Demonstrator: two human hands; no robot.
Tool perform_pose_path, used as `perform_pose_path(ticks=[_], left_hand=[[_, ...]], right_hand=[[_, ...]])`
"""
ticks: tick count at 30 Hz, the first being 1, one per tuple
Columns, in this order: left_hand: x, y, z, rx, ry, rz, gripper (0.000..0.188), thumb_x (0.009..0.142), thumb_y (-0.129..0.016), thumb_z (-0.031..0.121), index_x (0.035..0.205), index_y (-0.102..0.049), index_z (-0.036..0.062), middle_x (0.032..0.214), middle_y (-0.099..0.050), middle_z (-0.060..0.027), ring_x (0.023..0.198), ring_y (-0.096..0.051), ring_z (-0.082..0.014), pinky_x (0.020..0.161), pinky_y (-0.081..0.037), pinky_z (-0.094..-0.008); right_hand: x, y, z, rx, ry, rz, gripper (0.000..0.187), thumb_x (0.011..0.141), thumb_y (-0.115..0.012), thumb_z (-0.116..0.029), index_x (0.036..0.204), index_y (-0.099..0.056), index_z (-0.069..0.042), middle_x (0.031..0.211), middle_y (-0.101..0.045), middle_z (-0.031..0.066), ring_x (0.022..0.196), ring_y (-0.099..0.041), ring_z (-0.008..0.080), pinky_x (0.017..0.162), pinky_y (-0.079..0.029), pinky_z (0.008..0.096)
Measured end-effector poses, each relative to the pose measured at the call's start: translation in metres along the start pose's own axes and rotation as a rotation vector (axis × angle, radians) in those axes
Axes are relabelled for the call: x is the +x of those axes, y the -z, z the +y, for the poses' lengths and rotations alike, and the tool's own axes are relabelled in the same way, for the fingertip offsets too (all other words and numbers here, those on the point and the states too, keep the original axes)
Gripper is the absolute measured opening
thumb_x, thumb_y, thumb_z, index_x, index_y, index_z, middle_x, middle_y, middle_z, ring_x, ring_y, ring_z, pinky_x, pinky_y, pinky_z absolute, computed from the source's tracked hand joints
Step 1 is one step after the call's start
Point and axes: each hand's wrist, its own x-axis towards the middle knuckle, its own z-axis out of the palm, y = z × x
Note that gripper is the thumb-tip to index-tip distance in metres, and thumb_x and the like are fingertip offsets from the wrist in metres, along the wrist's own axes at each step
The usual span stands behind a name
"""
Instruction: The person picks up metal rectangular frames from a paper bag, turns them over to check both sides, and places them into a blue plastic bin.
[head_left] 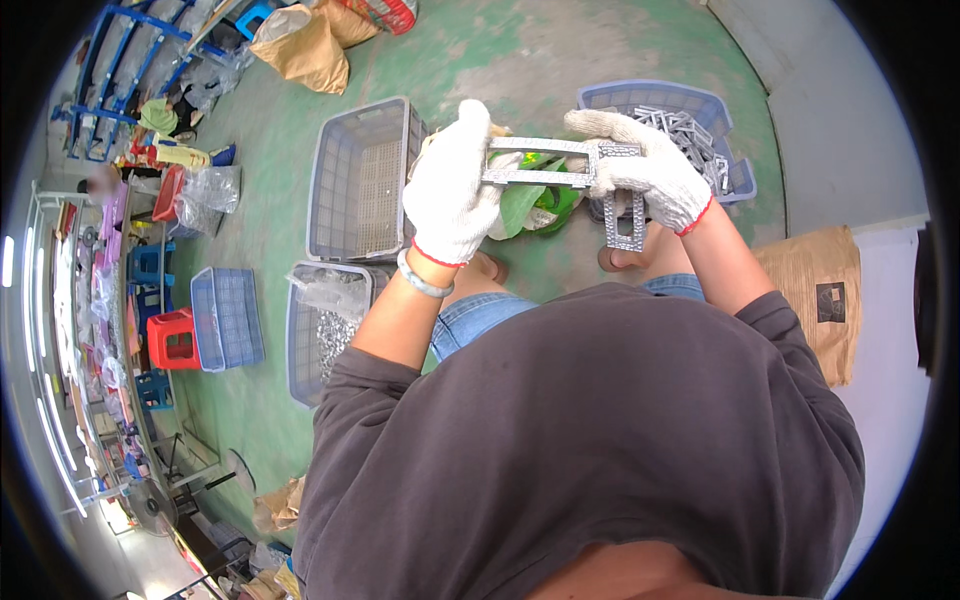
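Both my hands wear white knitted gloves with red cuffs. My left hand is closed on the left end of a grey, textured metal frame, which has two long parallel bars. At the other end my right hand grips the same frame, fingers bent round it. A second grey metal frame, with a rectangular opening, hangs below the right palm and seems held there too; the glove hides part of it. Beneath the frames is a green and white plastic bag, partly covered by them.
A grey crate stands left of my hands; nearer, another crate holds small metal parts and clear plastic. At the right, a blue-grey crate holds many metal pieces. Further left are a blue basket and a red stool.
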Motion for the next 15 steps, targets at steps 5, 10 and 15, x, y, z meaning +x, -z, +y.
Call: perform_pose_path(ticks=[5, 10, 15], left_hand=[[-0.007, -0.010, 0.005, -0.504, 0.410, 0.005, 0.082, 0.075, -0.079, 0.004, 0.146, -0.038, -0.0017, 0.112, -0.065, -0.0114, 0.093, -0.065, -0.0183, 0.084, -0.053, -0.0300], [0.001, -0.001, -0.001, -0.803, 0.717, -0.451, 0.075, 0.080, -0.075, -0.001, 0.146, -0.037, -0.0011, 0.134, -0.053, -0.0160, 0.116, -0.058, -0.0232, 0.099, -0.049, -0.0350], [0.003, 0.009, 0.001, -1.118, 0.917, -0.485, 0.055, 0.088, -0.068, 0.002, 0.138, -0.046, -0.0039, 0.122, -0.062, -0.0153, 0.101, -0.066, -0.0215, 0.088, -0.055, -0.0320]], right_hand=[[0.009, -0.001, 0.008, -0.002, 0.041, 0.060, 0.058, 0.080, -0.061, 0.000, 0.137, -0.051, -0.003, 0.110, -0.068, 0.0098, 0.073, -0.063, 0.0080, 0.057, -0.050, 0.0202], [0.011, -0.001, 0.014, -0.073, 0.199, 0.172, 0.056, 0.080, -0.061, 0.002, 0.135, -0.054, -0.003, 0.113, -0.067, 0.0084, 0.089, -0.064, 0.0104, 0.074, -0.052, 0.0239], [0.012, 0.000, 0.014, -0.270, 0.372, 0.163, 0.056, 0.078, -0.061, 0.005, 0.133, -0.055, -0.002, 0.122, -0.064, 0.0071, 0.106, -0.063, 0.0148, 0.091, -0.051, 0.0277]])
